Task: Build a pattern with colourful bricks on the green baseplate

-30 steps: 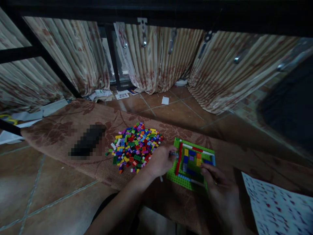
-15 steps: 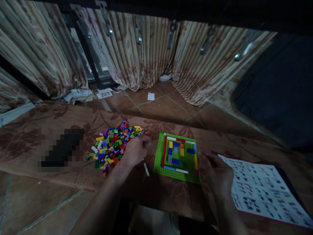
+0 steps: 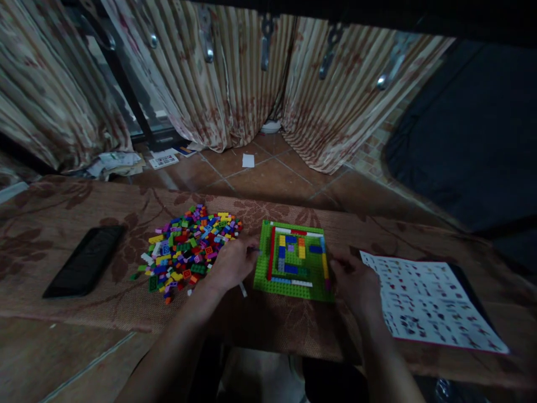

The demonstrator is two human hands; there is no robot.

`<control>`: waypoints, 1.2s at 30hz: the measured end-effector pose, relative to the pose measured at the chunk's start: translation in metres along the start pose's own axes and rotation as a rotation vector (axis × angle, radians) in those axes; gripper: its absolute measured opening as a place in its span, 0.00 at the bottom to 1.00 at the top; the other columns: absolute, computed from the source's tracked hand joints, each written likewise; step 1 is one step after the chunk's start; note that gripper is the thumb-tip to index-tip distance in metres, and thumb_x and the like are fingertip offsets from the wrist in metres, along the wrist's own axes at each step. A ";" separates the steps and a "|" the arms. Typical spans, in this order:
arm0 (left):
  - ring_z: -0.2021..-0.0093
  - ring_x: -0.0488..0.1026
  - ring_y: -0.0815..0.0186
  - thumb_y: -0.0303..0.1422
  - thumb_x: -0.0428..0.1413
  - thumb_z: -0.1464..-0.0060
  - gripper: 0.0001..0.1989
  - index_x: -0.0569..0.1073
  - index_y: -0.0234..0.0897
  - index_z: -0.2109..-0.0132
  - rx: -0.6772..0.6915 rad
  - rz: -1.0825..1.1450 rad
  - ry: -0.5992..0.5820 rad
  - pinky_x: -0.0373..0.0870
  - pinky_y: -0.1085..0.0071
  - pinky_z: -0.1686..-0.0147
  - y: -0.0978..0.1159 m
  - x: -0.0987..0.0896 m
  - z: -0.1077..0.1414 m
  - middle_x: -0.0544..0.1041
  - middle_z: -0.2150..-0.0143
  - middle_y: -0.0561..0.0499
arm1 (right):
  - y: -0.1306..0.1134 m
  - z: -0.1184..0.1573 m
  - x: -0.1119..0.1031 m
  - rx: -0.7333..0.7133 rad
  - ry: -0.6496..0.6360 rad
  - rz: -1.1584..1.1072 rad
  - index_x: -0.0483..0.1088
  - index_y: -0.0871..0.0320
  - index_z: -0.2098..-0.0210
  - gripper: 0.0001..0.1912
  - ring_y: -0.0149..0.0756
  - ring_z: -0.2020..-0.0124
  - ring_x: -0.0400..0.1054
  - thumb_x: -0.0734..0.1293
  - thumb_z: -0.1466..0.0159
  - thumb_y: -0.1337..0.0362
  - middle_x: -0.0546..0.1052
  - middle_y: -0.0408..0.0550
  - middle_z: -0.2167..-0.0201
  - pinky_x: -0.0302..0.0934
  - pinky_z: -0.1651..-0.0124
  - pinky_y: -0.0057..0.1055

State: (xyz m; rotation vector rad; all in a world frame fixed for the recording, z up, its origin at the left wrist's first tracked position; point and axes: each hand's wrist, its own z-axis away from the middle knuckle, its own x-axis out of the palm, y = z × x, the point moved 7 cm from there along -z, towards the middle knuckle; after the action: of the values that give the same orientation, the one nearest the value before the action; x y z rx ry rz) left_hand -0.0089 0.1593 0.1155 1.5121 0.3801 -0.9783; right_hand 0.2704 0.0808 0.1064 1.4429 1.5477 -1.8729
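A green baseplate [image 3: 262, 278] lies flat in front of me, with rows of red, white, blue and yellow bricks forming a frame and several more bricks inside it. My left hand [image 3: 235, 262] is at its left edge, thumb and finger pinching a small greyish-blue brick [image 3: 254, 249]. The wrist passes beside a heap of loose coloured bricks [image 3: 184, 246]. A thin pale strip [image 3: 243, 290] lies just below that hand. At the plate's right edge is my right hand [image 3: 356, 280], its fingers curled together; whatever is between them is hidden.
A printed sheet [image 3: 432, 302] with rows of small pictures lies on the right, beyond my right hand. On the far left is a black phone [image 3: 84, 261]. The patterned cloth [image 3: 289, 330] covers the bench. Striped curtains [image 3: 235, 84] hang behind, above a tiled floor.
My left hand has moved closer to the baseplate's left edge, still pinching the small brick. My right hand stays by the right edge. The whole view has shifted somewhat.
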 end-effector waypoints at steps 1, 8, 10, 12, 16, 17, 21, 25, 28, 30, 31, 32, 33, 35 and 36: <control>0.61 0.75 0.65 0.29 0.51 0.45 0.12 0.77 0.41 0.57 0.007 -0.008 -0.008 0.69 0.72 0.59 0.002 0.001 0.000 0.80 0.62 0.52 | 0.002 0.000 0.003 0.005 -0.026 0.066 0.77 0.57 0.60 0.19 0.42 0.67 0.74 0.62 0.40 0.53 0.81 0.50 0.68 0.62 0.63 0.35; 0.61 0.76 0.64 0.31 0.51 0.43 0.11 0.76 0.40 0.57 0.003 -0.082 -0.024 0.68 0.72 0.62 0.008 0.005 -0.001 0.80 0.61 0.50 | -0.001 0.001 0.023 0.004 -0.185 0.339 0.76 0.57 0.64 0.16 0.42 0.69 0.74 0.61 0.37 0.54 0.79 0.51 0.72 0.59 0.68 0.32; 0.61 0.76 0.64 0.31 0.51 0.43 0.11 0.76 0.40 0.56 -0.004 -0.093 -0.025 0.68 0.72 0.61 0.008 0.006 -0.001 0.80 0.61 0.50 | -0.007 0.002 0.024 -0.001 -0.170 0.420 0.76 0.57 0.64 0.15 0.42 0.69 0.74 0.61 0.36 0.55 0.79 0.52 0.72 0.59 0.68 0.33; 0.61 0.76 0.64 0.32 0.51 0.43 0.12 0.76 0.40 0.55 -0.007 -0.098 -0.025 0.68 0.72 0.61 0.008 0.006 -0.001 0.80 0.61 0.50 | -0.014 0.003 0.024 -0.010 -0.155 0.490 0.76 0.58 0.64 0.15 0.42 0.69 0.74 0.60 0.36 0.58 0.79 0.53 0.72 0.59 0.68 0.32; 0.62 0.76 0.64 0.31 0.51 0.43 0.11 0.76 0.41 0.56 0.002 -0.096 -0.027 0.68 0.72 0.62 0.006 0.006 0.000 0.80 0.62 0.51 | -0.021 0.006 0.026 -0.024 -0.144 0.563 0.75 0.59 0.64 0.15 0.41 0.69 0.74 0.59 0.35 0.61 0.79 0.54 0.71 0.59 0.68 0.31; 0.62 0.76 0.64 0.31 0.50 0.43 0.11 0.76 0.41 0.57 0.006 -0.095 -0.027 0.68 0.72 0.62 0.005 0.006 0.000 0.80 0.62 0.51 | -0.022 0.006 0.026 -0.031 -0.142 0.569 0.75 0.59 0.64 0.15 0.41 0.69 0.74 0.58 0.35 0.62 0.79 0.54 0.71 0.60 0.68 0.31; 0.63 0.75 0.65 0.30 0.51 0.43 0.09 0.76 0.40 0.59 0.011 -0.095 -0.019 0.67 0.73 0.63 0.005 0.005 0.000 0.79 0.63 0.51 | -0.023 0.007 0.026 -0.044 -0.129 0.588 0.75 0.60 0.64 0.15 0.42 0.69 0.74 0.57 0.34 0.63 0.79 0.55 0.70 0.59 0.68 0.31; 0.62 0.75 0.65 0.30 0.50 0.42 0.10 0.76 0.39 0.57 -0.002 -0.100 -0.026 0.68 0.73 0.62 0.008 0.002 0.000 0.79 0.62 0.51 | -0.025 0.007 0.029 -0.048 -0.148 0.592 0.75 0.61 0.64 0.16 0.43 0.68 0.74 0.57 0.33 0.63 0.79 0.55 0.70 0.59 0.67 0.32; 0.61 0.75 0.64 0.30 0.50 0.42 0.12 0.76 0.39 0.55 -0.009 -0.096 -0.030 0.68 0.72 0.61 0.010 0.001 0.001 0.79 0.61 0.50 | -0.028 0.008 0.031 -0.062 -0.164 0.580 0.74 0.61 0.64 0.16 0.43 0.67 0.74 0.57 0.33 0.63 0.79 0.55 0.69 0.59 0.67 0.32; 0.60 0.76 0.63 0.29 0.50 0.42 0.13 0.76 0.38 0.54 -0.011 -0.089 -0.028 0.68 0.72 0.61 0.009 0.001 0.001 0.79 0.61 0.49 | -0.028 0.009 0.031 -0.058 -0.166 0.574 0.74 0.60 0.64 0.16 0.44 0.67 0.75 0.56 0.33 0.62 0.79 0.55 0.69 0.58 0.68 0.32; 0.59 0.76 0.63 0.29 0.50 0.42 0.13 0.76 0.39 0.53 -0.009 -0.083 -0.027 0.69 0.72 0.61 0.008 0.002 0.001 0.79 0.60 0.49 | -0.027 0.009 0.031 -0.053 -0.166 0.571 0.74 0.60 0.63 0.16 0.44 0.67 0.75 0.56 0.33 0.62 0.79 0.55 0.69 0.58 0.68 0.32; 0.59 0.76 0.63 0.29 0.50 0.43 0.13 0.76 0.39 0.53 -0.005 -0.074 -0.026 0.69 0.72 0.60 0.008 0.002 0.001 0.79 0.59 0.49 | -0.026 0.008 0.031 -0.047 -0.168 0.568 0.74 0.60 0.63 0.16 0.43 0.67 0.75 0.56 0.32 0.61 0.79 0.55 0.68 0.58 0.68 0.33; 0.58 0.76 0.63 0.29 0.51 0.43 0.13 0.76 0.39 0.53 -0.002 -0.064 -0.025 0.69 0.71 0.59 0.007 0.003 0.001 0.79 0.59 0.49 | -0.026 0.008 0.031 -0.042 -0.172 0.565 0.74 0.60 0.63 0.16 0.43 0.67 0.75 0.57 0.32 0.61 0.79 0.55 0.68 0.59 0.67 0.33; 0.56 0.76 0.62 0.28 0.51 0.43 0.14 0.76 0.39 0.53 -0.004 -0.042 -0.024 0.69 0.71 0.57 0.005 0.004 0.001 0.79 0.57 0.49 | -0.024 0.007 0.033 -0.030 -0.188 0.559 0.74 0.59 0.62 0.15 0.43 0.66 0.75 0.57 0.33 0.60 0.79 0.54 0.68 0.59 0.67 0.32; 0.56 0.76 0.62 0.27 0.51 0.43 0.14 0.76 0.39 0.53 -0.008 -0.032 -0.025 0.70 0.71 0.57 0.004 0.005 0.001 0.79 0.57 0.49 | -0.023 0.006 0.033 -0.022 -0.199 0.558 0.74 0.59 0.62 0.15 0.43 0.66 0.75 0.58 0.33 0.60 0.79 0.54 0.68 0.59 0.66 0.32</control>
State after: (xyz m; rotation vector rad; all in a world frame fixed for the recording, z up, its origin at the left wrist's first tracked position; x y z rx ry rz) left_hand -0.0030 0.1564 0.1148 1.4891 0.3911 -1.0183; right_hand 0.2350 0.0955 0.0909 1.4372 0.9414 -1.5924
